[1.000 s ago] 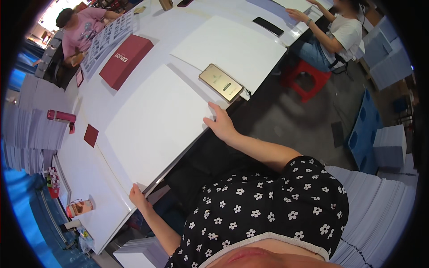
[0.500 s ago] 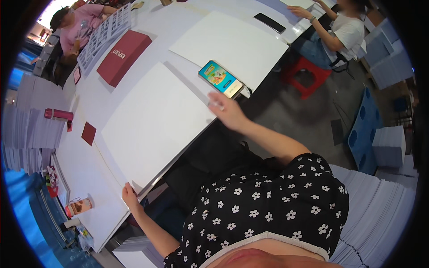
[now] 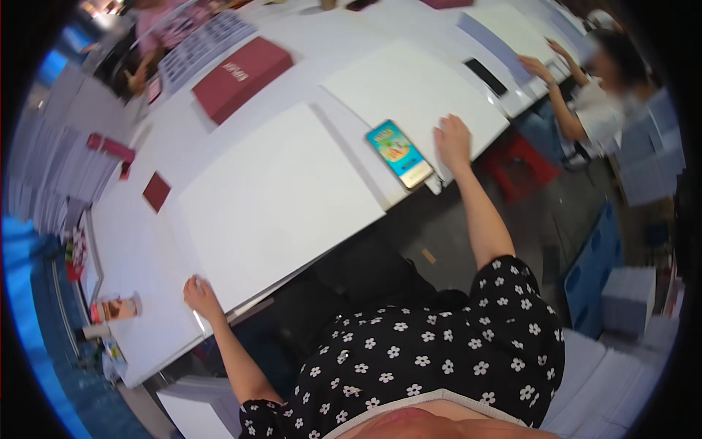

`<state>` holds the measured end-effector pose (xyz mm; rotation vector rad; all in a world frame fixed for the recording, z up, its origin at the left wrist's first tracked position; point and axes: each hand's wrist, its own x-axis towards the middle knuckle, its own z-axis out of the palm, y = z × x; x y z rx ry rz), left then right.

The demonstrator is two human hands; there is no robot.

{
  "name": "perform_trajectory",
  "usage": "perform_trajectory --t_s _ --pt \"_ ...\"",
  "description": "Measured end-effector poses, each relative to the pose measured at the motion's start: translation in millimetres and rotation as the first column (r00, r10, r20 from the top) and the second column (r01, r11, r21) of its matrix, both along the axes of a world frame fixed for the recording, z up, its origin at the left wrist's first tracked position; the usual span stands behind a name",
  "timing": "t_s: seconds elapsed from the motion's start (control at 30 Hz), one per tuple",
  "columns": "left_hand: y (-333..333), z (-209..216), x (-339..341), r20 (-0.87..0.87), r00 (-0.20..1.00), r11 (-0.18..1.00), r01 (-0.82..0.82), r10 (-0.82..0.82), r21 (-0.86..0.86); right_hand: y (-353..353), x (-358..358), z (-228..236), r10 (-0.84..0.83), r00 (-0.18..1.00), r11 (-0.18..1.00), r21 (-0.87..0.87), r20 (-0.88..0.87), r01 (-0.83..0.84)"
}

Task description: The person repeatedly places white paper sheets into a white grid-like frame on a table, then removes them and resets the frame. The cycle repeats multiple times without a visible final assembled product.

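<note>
Took the lit phone (image 3: 400,155) as landmark: coloured display with yellow title-like marks at its far end, dark and faint marks below; characters too small and blurred to read. Beyond it, to the left, the dark red box (image 3: 241,82) bore short pale lettering on its lid, smeared. Well left of the phone and nearer, a canister (image 3: 115,309) carried a printed wrap, wording illegible.

White on sheet (image 3: 281,208) and counter (image 3: 135,252); maroon on box (image 3: 248,84) and card (image 3: 156,192); floral white-on-black across blouse (image 3: 424,358); probably magenta on the blurred flask (image 3: 111,148).
</note>
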<state>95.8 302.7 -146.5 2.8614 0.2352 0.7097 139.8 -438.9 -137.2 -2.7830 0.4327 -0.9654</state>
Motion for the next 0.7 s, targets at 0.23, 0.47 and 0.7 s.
perform_trajectory --t_s 0.23,0.47,0.7 --pt "-27 14 -3 -0.065 0.986 0.988 -0.149 0.152 0.043 8 -4 5 -0.037 0.995 0.999 -0.007 -0.097 0.037" --pt "-35 11 -2 -0.036 0.983 0.982 -0.178 0.181 0.069 -15 27 42 -0.011 0.903 0.990 0.120 -0.430 0.069" --pt "-44 28 -4 -0.068 0.983 0.985 -0.172 0.170 -0.024 67 141 116 0.446 0.895 0.877 0.205 -0.012 -0.434"
